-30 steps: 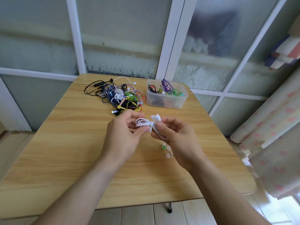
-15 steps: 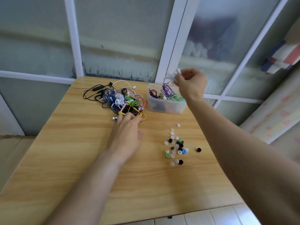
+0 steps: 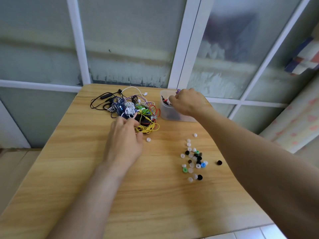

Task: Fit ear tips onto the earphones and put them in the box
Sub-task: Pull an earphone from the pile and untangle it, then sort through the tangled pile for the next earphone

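We see our left hand (image 3: pixel 123 141), fingers loosely curled and grasping nothing visible, touching the tangled heap of coloured wired earphones (image 3: pixel 131 109) directly ahead, while our right hand (image 3: pixel 187 101), grip indiscernible, reaches into the clear plastic box (image 3: pixel 165 112).

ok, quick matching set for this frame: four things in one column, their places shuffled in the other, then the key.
Things:
1. right hand
2. left hand
3. lone black ear tip
4. lone white ear tip

Places:
A. just right of the left hand, near the yellow cable
B. over the clear plastic box
C. at the near edge of the earphone pile
D. off to the right of the ear tip cluster

Pairs: 1-B, 2-C, 3-D, 4-A
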A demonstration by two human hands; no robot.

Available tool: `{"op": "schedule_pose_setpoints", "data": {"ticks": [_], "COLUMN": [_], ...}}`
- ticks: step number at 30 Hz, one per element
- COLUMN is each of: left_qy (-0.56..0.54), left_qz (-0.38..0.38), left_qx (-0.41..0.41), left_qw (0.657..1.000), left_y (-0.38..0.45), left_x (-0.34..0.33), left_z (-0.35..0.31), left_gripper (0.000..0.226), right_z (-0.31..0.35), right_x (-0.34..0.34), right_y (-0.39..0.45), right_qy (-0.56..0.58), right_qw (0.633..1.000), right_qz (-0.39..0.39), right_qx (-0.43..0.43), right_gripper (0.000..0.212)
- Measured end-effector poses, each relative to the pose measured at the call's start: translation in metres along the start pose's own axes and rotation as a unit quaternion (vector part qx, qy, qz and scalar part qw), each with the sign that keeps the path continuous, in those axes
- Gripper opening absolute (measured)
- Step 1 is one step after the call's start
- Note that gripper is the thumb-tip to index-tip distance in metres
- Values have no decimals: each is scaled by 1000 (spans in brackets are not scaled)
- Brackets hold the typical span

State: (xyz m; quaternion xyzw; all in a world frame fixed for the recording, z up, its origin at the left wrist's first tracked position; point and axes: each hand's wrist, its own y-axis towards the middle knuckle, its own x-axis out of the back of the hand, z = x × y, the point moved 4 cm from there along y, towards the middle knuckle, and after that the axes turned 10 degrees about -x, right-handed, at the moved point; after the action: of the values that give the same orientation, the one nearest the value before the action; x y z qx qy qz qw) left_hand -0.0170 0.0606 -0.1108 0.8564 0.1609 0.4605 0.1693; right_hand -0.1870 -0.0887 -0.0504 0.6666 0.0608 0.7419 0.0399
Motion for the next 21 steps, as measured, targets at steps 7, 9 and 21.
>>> {"op": "schedule_pose_setpoints", "data": {"ticks": [7,9,21], "left_qy": [38,36,-84], "left_qz": [63,66,-147], "left_qx": [39,41,-27], "left_qw": [997,996,985], "left_y": [-2,-3,0], "left_x": [-1,-2,29], "left_z": [13,13,9], "left_gripper": [52,53,27], "right_z": [36,46,38], "right_x": [7,-9,-12], "right_y": [-53,-66,-66], "right_qy": [182,133,257], "right_qw": [954,954,950], "right_qz": [-86,22,5], "right_qx": [224,266,177], "right_gripper": [21,26,17]}}
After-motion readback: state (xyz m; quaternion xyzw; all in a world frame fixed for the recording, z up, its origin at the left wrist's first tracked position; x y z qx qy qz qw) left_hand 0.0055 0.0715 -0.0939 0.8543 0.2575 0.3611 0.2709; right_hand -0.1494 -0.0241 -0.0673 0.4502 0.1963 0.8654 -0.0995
